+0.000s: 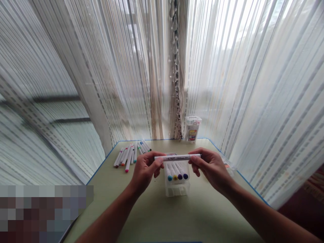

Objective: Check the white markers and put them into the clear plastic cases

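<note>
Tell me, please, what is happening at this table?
A person holds a white marker level, with the left hand gripping one end and the right hand the other. Below it a clear box on the table holds four capped markers. Loose markers lie at the far left, and a clear container stands by the curtain.

The marker (177,157) looks like smooth white plastic with a slight sheen. The box (177,189) under it is clear, glossy plastic, as is the jar (192,128). The table (162,216) has a matt, pale green top. The curtains (253,84) are thin, sheer cloth with woven stripes.
</note>
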